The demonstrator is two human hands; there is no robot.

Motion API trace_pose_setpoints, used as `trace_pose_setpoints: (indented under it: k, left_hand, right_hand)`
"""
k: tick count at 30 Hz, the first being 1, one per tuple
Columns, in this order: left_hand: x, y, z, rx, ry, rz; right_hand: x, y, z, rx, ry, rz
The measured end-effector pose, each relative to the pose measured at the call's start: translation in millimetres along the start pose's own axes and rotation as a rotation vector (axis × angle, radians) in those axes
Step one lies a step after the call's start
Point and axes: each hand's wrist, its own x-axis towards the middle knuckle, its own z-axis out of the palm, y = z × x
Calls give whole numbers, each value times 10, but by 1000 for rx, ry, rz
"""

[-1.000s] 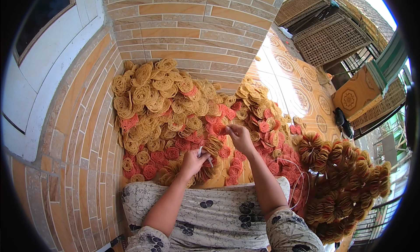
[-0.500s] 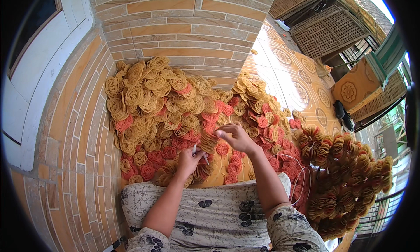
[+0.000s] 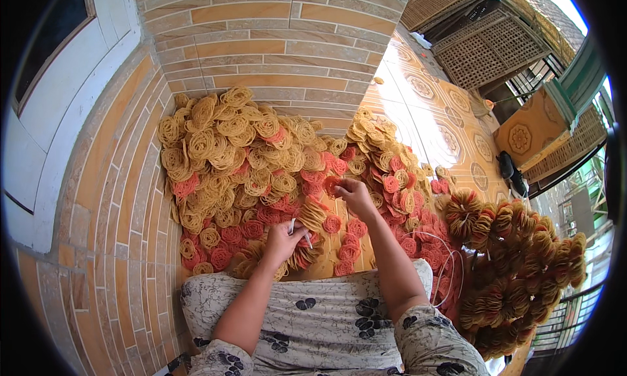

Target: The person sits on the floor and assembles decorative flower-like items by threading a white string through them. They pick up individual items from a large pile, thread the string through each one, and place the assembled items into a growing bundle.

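A thin white strip (image 3: 292, 226) is pinched in my left hand (image 3: 281, 243), whose fingers are closed. Just beyond those fingers, a short stack of yellow coiled crackers (image 3: 312, 215) appears to be strung on the strip. My right hand (image 3: 355, 197) grips one red coiled cracker (image 3: 332, 185) by its edge, above and to the right of the stack. Below my left hand, more strung crackers (image 3: 304, 256) lie bunched near my lap. Loose yellow crackers (image 3: 222, 144) and red ones (image 3: 350, 251) are spread in front of both hands.
A brick-patterned wall (image 3: 261, 49) rises behind the pile and along the left. On the right hang or stand big bundles of strung crackers (image 3: 509, 265). A loop of white cord (image 3: 450, 271) lies beside them. Dark footwear (image 3: 511, 172) sits on the tiled floor (image 3: 450, 108).
My right hand has moved slightly and now holds a red cracker up beyond the stack. The left hand stays nearly still, with the yellow stack now in plainer view.
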Motion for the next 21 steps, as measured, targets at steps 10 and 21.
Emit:
trace_pose_setpoints:
  k: [10, 21]
  left_hand:
    - [-35, 75, 25, -68, 12, 18]
    - [-135, 341, 27, 73, -7, 31]
  right_hand:
    - [-372, -498, 36, -117, -72, -182]
    - [-348, -431, 38, -77, -25, -242]
